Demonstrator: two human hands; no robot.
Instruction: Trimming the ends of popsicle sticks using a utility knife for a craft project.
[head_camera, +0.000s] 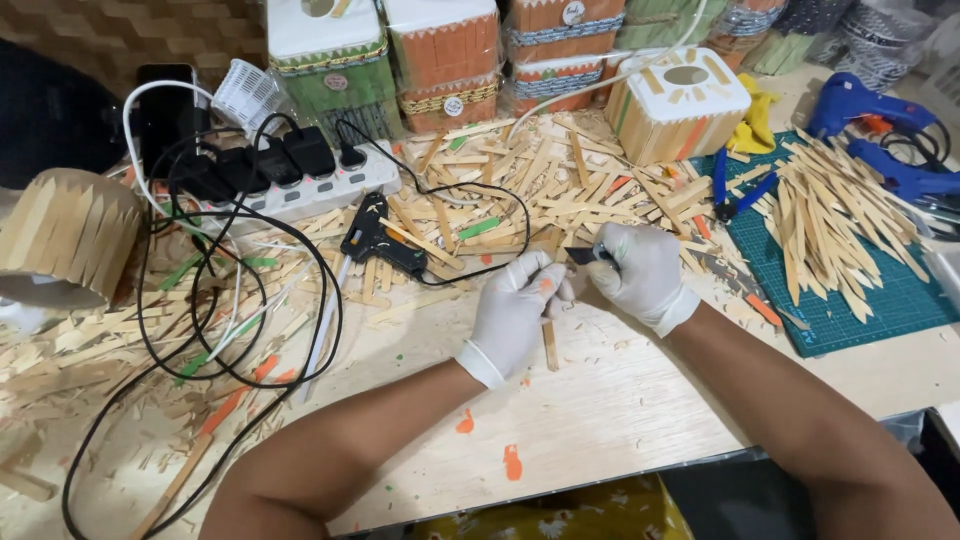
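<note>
Two bare arms reach in from the bottom edge, from 6 o'clock, over a pale wood table (600, 410) with small orange paint spots on it. Both hands wear white gloves and meet near the middle.

The left hand (512, 312) is closed around a thin wood stick (549, 345). The stick points down toward 6 o'clock, and its low end hangs out under the hand. The right hand (640, 272) sits just beside it at 3 o'clock. It is closed on a small dark knife (584, 256), and the dark tip pokes out toward 9 o'clock, right at the top of the stick. The two hands touch.

At 9 o'clock from the hands, black cords (200, 330) loop over the table with wood bits all around. A black glue gun (378, 240) lies at 10 o'clock, near the left hand. At 3 o'clock lies a green mat (880, 300) with a pile of pointed sticks (830, 215) on it.

Farther off, past the hands at 12 o'clock, is a big heap of flat sticks (540, 180). A white power strip (300, 190) with black plugs sits at 10 o'clock. A round box (60, 240) made of sticks is far out at 9 o'clock. A white stick box (678, 100) stands at 1 o'clock. Blue glue guns (880, 130) lie at 2 o'clock. At the very back is a row of orange and green boxes (440, 60).
</note>
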